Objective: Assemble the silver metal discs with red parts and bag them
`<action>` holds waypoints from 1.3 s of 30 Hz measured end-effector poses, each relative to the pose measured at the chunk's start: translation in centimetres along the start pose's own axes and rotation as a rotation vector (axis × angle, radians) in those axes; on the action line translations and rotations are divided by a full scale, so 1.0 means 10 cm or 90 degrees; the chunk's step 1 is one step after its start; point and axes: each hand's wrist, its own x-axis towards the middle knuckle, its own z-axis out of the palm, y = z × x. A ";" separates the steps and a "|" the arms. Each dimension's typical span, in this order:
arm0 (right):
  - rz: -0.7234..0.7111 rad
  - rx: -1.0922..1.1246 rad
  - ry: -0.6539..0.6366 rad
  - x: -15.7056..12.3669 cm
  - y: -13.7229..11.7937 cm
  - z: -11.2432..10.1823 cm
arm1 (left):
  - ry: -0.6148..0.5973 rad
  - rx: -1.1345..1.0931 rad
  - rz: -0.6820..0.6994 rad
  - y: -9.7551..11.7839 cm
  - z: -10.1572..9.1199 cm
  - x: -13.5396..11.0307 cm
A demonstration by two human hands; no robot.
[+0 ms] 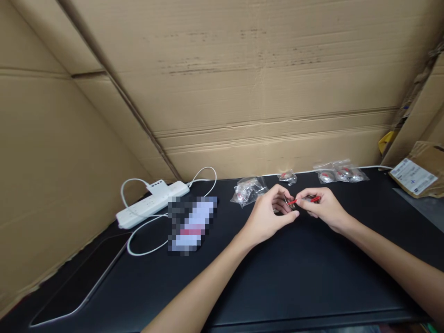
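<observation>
Your 2 forearms (208,286) lay over the black table (312,277), meeting past its middle. Your left hand (268,217) pinched a small metal part (289,202); your right hand (324,209) gripped a red wire (307,200), its length running left to right between both hands, equally close to each. Plastic bags (248,190) lay just beyond, before cardboard walls (277,92).

Between the fingers (277,198), a small part (289,203) glints like metal, and the red piece (315,200) looks like glossy plastic. Just beyond them lie bags (247,190) of clear, crinkled, shiny plastic. Under them the bench (312,268) is smooth, matt black. Behind stands cardboard (260,92), rough and matt.
</observation>
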 end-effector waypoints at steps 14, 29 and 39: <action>0.032 0.092 0.165 0.13 0.09 -0.27 | -0.083 0.322 0.065 -0.02 0.01 -0.08; 0.031 0.011 0.131 0.09 0.12 -0.18 | -0.241 0.519 0.117 -0.12 0.05 -0.15; 0.032 -0.007 0.115 0.09 0.16 -0.18 | -0.242 0.520 0.054 -0.12 0.01 -0.15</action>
